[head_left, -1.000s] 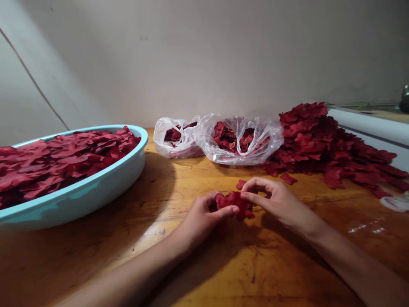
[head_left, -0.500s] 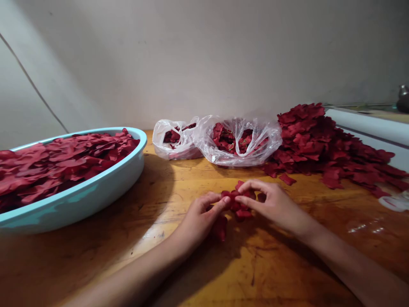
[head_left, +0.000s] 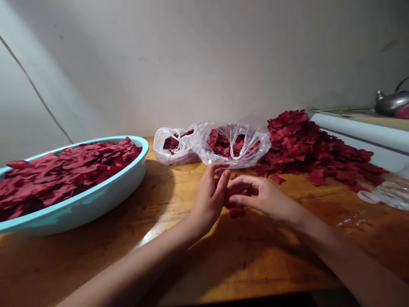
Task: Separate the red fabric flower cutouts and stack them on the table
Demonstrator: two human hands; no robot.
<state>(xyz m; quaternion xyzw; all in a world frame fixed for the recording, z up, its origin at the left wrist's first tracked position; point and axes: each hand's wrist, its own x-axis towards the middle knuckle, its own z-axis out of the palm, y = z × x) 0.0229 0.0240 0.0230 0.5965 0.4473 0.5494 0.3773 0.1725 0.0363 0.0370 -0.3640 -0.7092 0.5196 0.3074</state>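
Dark red fabric-like petals (head_left: 237, 212) lie between my two hands, low over the wooden table. My right hand (head_left: 266, 197) closes its thumb and fingers around some of them from the right. Opposite it, my left hand (head_left: 209, 198) is held edge-up with thumb and fingers stretched out and apart, its palm side against or close to the petals. Just what touches the left palm is hidden. A few more petals show behind the fingertips.
At left stands a light blue basin (head_left: 128, 179) heaped with red petals. Behind my hands sit a small plastic bag (head_left: 159, 147) and a larger plastic bag (head_left: 252, 160) of red pieces. A petal pile (head_left: 294, 140), crumpled clear plastic (head_left: 393, 194) and a kettle (head_left: 391, 102) are at right.
My left hand has let go of its pinch and turned upright, fingers extended. My right hand has moved slightly left with the petals. The view has shifted, showing the kettle and table's front edge.
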